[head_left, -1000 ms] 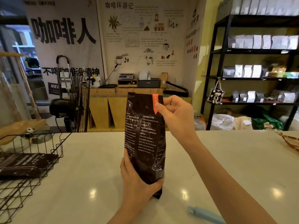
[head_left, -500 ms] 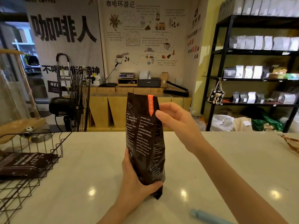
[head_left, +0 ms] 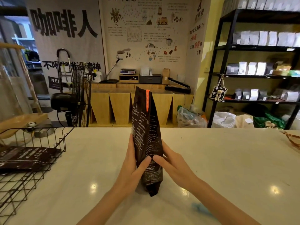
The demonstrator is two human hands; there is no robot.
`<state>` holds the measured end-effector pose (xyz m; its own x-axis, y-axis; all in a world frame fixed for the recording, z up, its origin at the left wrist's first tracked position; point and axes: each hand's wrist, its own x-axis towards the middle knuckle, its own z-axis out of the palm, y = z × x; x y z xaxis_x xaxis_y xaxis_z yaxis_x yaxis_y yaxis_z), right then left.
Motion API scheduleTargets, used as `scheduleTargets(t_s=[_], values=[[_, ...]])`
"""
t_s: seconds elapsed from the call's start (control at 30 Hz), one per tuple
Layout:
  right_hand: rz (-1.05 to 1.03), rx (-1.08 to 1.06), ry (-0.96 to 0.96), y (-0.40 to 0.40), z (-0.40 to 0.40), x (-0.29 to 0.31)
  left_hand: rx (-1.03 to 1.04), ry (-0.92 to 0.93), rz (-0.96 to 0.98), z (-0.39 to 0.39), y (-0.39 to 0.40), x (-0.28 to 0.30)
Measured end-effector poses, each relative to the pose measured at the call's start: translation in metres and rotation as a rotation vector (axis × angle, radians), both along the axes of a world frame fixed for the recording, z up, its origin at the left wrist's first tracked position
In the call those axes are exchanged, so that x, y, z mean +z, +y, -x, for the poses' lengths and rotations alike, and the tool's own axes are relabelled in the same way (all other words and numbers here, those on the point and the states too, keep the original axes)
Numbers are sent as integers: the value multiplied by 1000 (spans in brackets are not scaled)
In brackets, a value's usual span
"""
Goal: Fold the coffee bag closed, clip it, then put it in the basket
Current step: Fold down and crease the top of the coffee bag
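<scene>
From the head camera, a dark coffee bag stands upright in the middle of a pale counter. It has small white writing on its side and an orange strip near the top. The top of the bag is not folded yet.

The left hand presses flat against the left side of the bag, with its fingers pointing up and its thumb lying across the front. The right hand presses against the right side the same way. The two thumbs almost meet on the front of the bag. Both hands are mostly open and squeeze the bag between them.

A black wire basket sits on the counter far to the left, well apart from the bag. Another dark bag lies flat inside it.

A light blue clip lies on the counter near the person, to the right of the bag and partly hidden by the right arm. It looks blurry.

Far behind the counter is a black shelf on the right with many pale bags on it.
</scene>
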<state>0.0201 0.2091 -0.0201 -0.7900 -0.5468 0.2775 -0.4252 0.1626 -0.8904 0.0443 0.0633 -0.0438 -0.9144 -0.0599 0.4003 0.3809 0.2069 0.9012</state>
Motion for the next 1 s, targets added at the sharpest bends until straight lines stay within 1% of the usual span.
scheduleTargets(t_s=[0.2, 0.27, 0.33, 0.43, 0.57, 0.7, 0.8, 0.87, 0.9, 1.0], values=[[103, -269, 120, -20, -5, -21, 131, 46, -65, 2, 11, -2], [117, -360, 188, -26, -8, -26, 166, 58, -91, 2, 18, -1], [132, -417, 225, -29, -8, -30, 200, 65, -102, 3, 23, 0], [127, -378, 202, -25, -4, -28, 201, 55, -104, 4, 24, 0], [100, -192, 56, -8, -1, -25, 152, -11, -91, 5, 9, -1], [21, -90, -38, -6, -6, -34, 188, 23, -23, 2, -1, -3], [-35, -91, -3, -13, -9, -33, 212, 24, -74, -6, 3, 0], [-15, -108, 14, -19, -12, -34, 179, 19, -150, -9, 3, 3], [-2, -122, 21, -21, -13, -34, 170, 19, -156, -10, 3, 3], [-13, -195, 43, -27, -19, -38, 214, 19, -61, -13, 5, 3]])
